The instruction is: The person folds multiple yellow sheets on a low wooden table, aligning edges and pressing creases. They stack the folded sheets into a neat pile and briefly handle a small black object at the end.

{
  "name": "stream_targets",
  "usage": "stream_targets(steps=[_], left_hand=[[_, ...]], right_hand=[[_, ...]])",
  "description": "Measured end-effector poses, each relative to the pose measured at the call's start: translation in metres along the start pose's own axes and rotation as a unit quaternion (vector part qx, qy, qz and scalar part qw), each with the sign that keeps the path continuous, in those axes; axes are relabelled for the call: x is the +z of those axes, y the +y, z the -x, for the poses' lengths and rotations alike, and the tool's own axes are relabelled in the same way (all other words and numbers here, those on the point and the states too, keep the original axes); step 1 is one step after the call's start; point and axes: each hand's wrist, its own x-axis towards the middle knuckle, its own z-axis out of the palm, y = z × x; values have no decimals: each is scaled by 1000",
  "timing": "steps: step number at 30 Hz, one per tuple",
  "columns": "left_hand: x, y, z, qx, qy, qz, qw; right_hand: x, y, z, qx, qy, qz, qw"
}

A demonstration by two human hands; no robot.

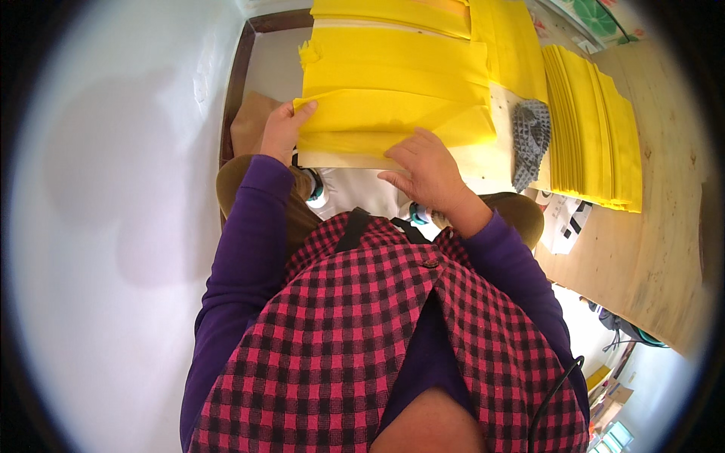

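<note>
Past my checked top point(325, 317), my right hand point(428, 170) lay loosely spread, fingertips at the near edge of the yellow cloth point(393, 113), thumb apart. My left hand point(285, 128) pinched its left edge. The cloth lay on the table point(487, 167) before me. Rightward sat a grey patterned cloth point(531, 140), then a yellow stack point(593, 128).
</note>
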Motion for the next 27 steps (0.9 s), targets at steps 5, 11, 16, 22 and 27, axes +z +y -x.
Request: stream_targets(steps=[5,11,16,22,27], left_hand=[[-2,-6,-5,-14,12,-35,999],[-4,-9,-7,8,18,-74,997],[-5,-9,-6,36,-5,-64,997],[-5,-6,-2,34,-13,-70,997],[-5,-3,-3,25,-12,-51,998]], right_hand=[[-2,-19,11,63,-66,6,996],[0,-3,8,72,54,-26,996],[0,23,-5,81,112,9,990],[5,35,-18,77,86,64,991],[-1,27,-19,77,16,63,995]])
